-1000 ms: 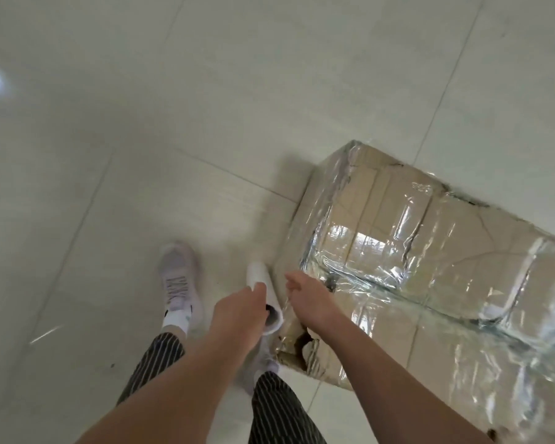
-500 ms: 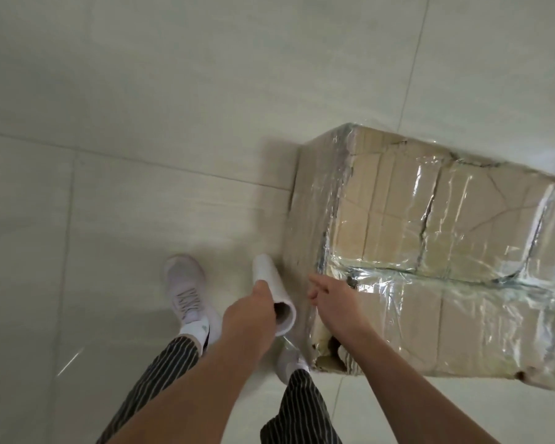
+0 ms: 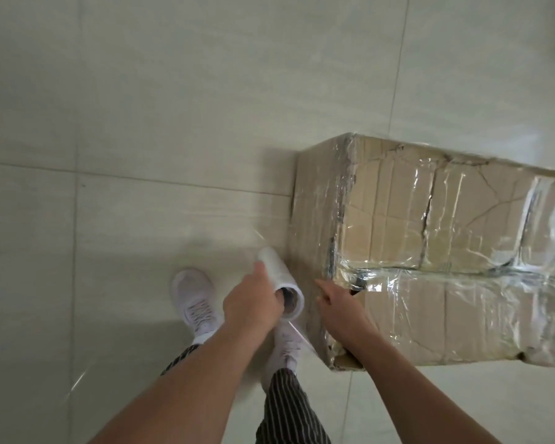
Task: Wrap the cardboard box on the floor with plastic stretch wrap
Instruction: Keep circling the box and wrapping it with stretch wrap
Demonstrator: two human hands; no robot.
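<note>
Cardboard box (image 3: 398, 225) on floor (image 3: 173, 123); left hand (image 3: 252, 307) grips stretch wrap roll (image 3: 277, 270), right hand (image 3: 340, 304) straight-fingered beside its end

The cardboard box (image 3: 394, 216) at three o'clock is tan under clear film (image 3: 547, 216), the roll (image 3: 277, 273) milky white, shoes (image 3: 195, 299) pale lilac, trousers (image 3: 287, 408) black-and-white striped, floor (image 3: 173, 91) grey-beige.

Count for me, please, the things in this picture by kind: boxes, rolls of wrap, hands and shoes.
cardboard box: 1
roll of stretch wrap: 1
hands, left hand and right hand: 2
shoes, left shoe and right shoe: 2
Total: 6
</note>
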